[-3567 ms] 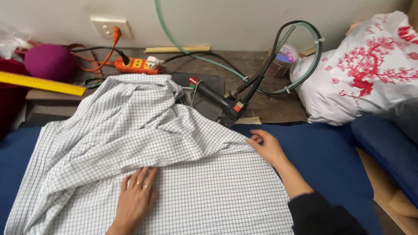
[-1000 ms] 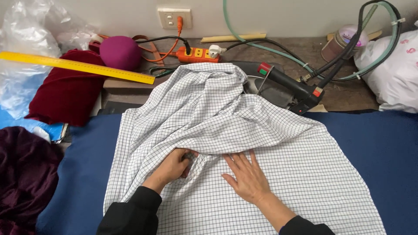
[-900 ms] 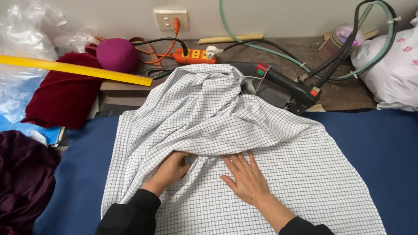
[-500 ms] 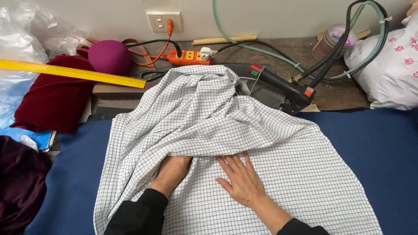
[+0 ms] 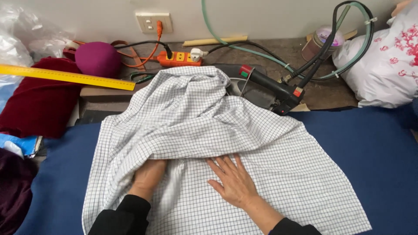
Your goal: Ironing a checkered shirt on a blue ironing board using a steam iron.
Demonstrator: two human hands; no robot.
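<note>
A white shirt with a fine dark check (image 5: 209, 126) lies spread over the blue padded ironing surface (image 5: 365, 143), its upper part bunched in folds. My left hand (image 5: 148, 176) reaches under a fold of the shirt; its fingertips are hidden by the cloth. My right hand (image 5: 233, 178) lies flat, fingers spread, on the smooth lower part of the shirt. A black steam iron (image 5: 265, 87) with red marks rests behind the shirt, partly covered by it.
Behind the board are an orange power strip (image 5: 178, 58), a wall socket (image 5: 150, 21), hoses and cables (image 5: 331, 56), a yellow ruler (image 5: 65, 76), dark red cloth (image 5: 37, 102), a magenta ball-shaped cushion (image 5: 98, 58) and a white bag with red print (image 5: 383, 65).
My left hand has pushed further under the fold of the shirt. My right hand stays flat on the cloth. The view has shifted a little to the right.
</note>
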